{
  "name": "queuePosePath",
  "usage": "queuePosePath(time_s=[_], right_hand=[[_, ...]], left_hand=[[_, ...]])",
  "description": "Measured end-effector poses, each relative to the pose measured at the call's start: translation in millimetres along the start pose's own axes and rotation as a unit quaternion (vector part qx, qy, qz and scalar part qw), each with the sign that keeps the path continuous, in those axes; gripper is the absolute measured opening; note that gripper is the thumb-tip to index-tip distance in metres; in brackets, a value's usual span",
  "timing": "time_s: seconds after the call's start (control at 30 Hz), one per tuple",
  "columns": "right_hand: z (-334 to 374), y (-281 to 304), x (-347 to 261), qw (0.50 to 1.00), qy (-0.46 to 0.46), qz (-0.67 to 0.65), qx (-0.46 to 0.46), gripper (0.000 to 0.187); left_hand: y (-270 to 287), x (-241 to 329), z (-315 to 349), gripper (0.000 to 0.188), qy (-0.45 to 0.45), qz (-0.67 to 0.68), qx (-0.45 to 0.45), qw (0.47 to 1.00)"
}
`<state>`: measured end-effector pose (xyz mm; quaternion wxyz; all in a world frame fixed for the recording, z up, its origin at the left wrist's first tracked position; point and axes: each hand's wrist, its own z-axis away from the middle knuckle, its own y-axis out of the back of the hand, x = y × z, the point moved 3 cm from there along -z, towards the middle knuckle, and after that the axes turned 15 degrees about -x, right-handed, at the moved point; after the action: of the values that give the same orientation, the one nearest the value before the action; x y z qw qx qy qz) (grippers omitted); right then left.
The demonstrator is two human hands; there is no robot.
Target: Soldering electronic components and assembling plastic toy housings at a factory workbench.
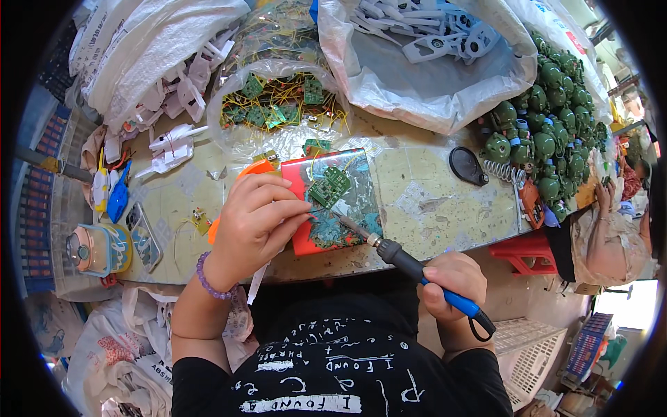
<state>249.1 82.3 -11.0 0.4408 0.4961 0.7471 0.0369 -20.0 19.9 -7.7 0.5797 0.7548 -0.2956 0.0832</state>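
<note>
Black shirt (306, 368), white print, below the red block (303, 240). Right hand (455, 283) closed round the iron (404, 261), lower right of block; black-and-blue handle, metal tip over block. PCB (329, 187) on block, just beyond the left hand (260, 208): green, flat, roughly square. Left fingertips, at block's left edge, pinch a thin dark wire (319, 209). Block top crusted, blue-grey.

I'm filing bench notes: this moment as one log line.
left hand: fingertips close to green circuit board | right hand: gripping soldering iron | tip: near board | beneath: red-edged pad
</note>
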Motion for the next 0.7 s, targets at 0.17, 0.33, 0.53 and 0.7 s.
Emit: queuePosePath(time_s=[0.17,0.33,0.53,0.7], right_hand=[[0,-1,-1,1.0,-0.012,-0.014,0.008,0.019],[6,2,-1,0.998,-0.03,-0.018,0.048,0.017],[19,-1,6,0.99,-0.064,-0.039,0.115,0.017],[1,0,-1,1.0,-0.002,-0.015,0.002,0.021]], left_hand=[[-2,-1,0,0.019,0.003,0.003,0.006,1.0],[-3,-3,-3,0.018,0.0,-0.001,0.022,1.0],[-7,-1,-8,0.014,0.031,0.062,0.015,0.997],[-9,-2,-12,0.011,-0.005,0.052,0.019,0.998]])
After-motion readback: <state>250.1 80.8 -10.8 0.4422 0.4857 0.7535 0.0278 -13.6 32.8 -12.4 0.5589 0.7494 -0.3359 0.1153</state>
